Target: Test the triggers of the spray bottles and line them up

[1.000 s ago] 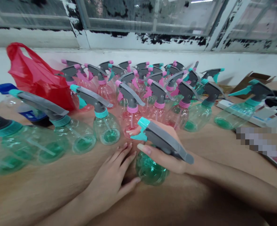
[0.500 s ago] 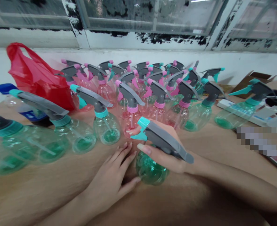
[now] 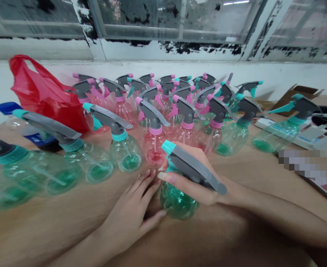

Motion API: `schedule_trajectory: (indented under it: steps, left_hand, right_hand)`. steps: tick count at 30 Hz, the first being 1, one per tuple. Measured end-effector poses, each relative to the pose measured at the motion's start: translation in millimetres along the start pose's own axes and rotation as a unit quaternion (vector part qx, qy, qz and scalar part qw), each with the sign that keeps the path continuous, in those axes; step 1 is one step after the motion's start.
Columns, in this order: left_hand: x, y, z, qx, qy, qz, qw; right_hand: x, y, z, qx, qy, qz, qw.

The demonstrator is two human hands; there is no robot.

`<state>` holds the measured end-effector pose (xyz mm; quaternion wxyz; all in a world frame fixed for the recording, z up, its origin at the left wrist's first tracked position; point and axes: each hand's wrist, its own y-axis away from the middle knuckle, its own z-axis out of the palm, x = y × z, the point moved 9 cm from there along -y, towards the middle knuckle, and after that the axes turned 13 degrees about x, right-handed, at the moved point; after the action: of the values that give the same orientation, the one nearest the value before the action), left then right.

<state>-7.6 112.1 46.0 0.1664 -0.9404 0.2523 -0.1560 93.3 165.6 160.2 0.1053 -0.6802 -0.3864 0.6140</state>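
My right hand [image 3: 192,185] is wrapped round the neck of a green spray bottle [image 3: 177,202] with a grey and teal trigger head [image 3: 192,167], which stands on the brown table [image 3: 54,222]. My left hand [image 3: 132,213] lies flat on the table beside the bottle's base, fingers spread, thumb touching the bottle. Just beyond the hands stand a pink spray bottle [image 3: 153,142] and a green spray bottle [image 3: 124,148].
Several more pink and green spray bottles [image 3: 185,107] crowd the table up to the white wall. A red plastic bag [image 3: 45,96] sits at the back left, a cardboard box [image 3: 298,92] and a white power strip [image 3: 302,137] at the right.
My right hand's fingers have closed a little over the teal trigger. The view has tilted slightly; the left hand has stayed in place.
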Motion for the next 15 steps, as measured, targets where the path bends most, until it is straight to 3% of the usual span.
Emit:
schedule_trajectory:
  steps: [15]
  left_hand:
    - [-1.2,2.7,-0.1,0.01,-0.003,0.004,1.0]
  right_hand:
    - [0.0,5.1,-3.0,0.028,-0.013,-0.041,0.999]
